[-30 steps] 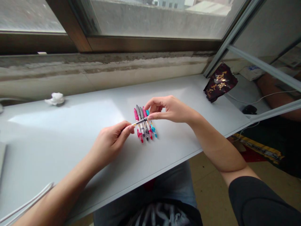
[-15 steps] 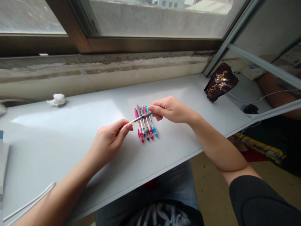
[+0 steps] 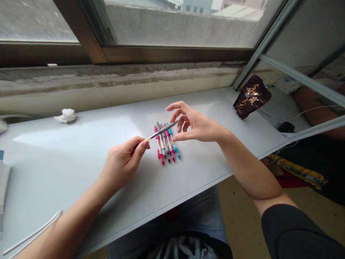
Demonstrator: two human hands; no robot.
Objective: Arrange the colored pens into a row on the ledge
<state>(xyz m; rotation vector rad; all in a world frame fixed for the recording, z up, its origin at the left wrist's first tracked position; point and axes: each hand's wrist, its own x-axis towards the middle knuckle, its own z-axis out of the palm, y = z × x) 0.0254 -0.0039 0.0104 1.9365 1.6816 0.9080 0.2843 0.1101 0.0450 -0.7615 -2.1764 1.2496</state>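
Gold characters (image 3: 252,90) blur on a packet (image 3: 259,97); left hand (image 3: 124,158) pinches grey pen (image 3: 164,129).

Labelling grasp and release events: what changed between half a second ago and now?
The right hand let go of the held pen; its fingers opened and spread near the gray end they had pinched. The pen now slants a little more steeply in view.
Unchanged: the left hand grips the other end, and the row of pens lies on the table.
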